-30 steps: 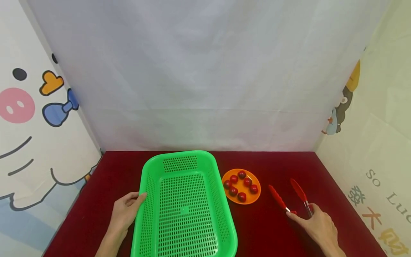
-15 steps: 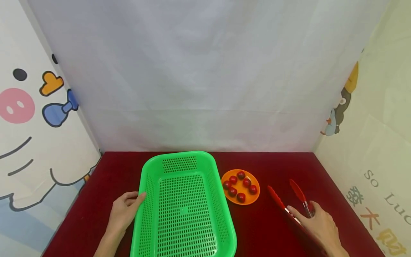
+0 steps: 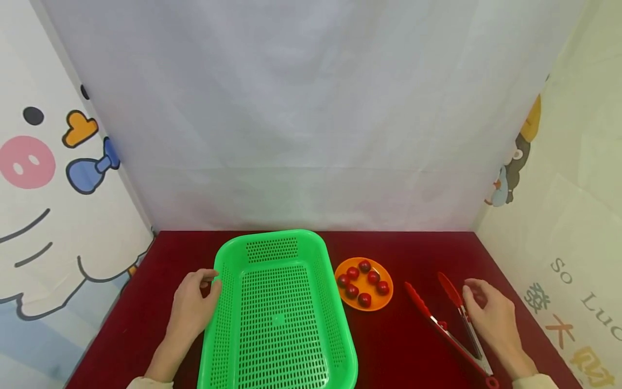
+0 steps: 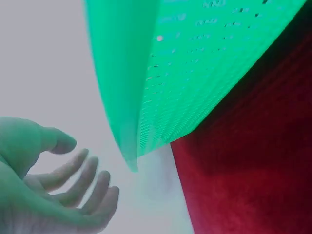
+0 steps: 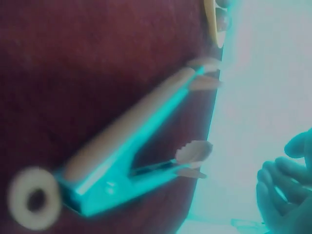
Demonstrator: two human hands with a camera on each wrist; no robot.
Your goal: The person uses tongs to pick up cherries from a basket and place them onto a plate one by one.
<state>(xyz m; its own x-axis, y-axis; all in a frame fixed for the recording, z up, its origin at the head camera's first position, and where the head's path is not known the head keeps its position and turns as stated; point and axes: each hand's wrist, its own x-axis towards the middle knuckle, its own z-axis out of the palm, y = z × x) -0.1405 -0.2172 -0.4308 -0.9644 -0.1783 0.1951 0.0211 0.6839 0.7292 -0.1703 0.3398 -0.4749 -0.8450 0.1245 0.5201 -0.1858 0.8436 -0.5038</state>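
A large green plastic basket [image 3: 277, 324] with slotted walls stands on the table. Just off its left rim is my left hand [image 3: 191, 308], fingers loosely bent and holding nothing; the left wrist view shows this hand [image 4: 53, 190] apart from the basket wall [image 4: 165, 87]. At the right, red-tipped metal tongs [image 3: 459, 346] lie spread on the table. Beside their right arm hovers my right hand [image 3: 493, 319], relaxed and without anything in it. In the right wrist view the tongs [image 5: 109, 187] lie clear of its fingers [image 5: 273, 180].
Between basket and tongs sits an orange plate [image 3: 362, 283] bearing several small dark-red round fruits [image 3: 364, 299]. The table cover [image 3: 389, 346] is deep red. A pale cloth [image 3: 311, 119] hangs behind, with printed cloths at both sides.
My right hand has let go of the tongs and moved up and right from them, leaving them lying spread. My left hand has released the basket rim and lifted slightly.
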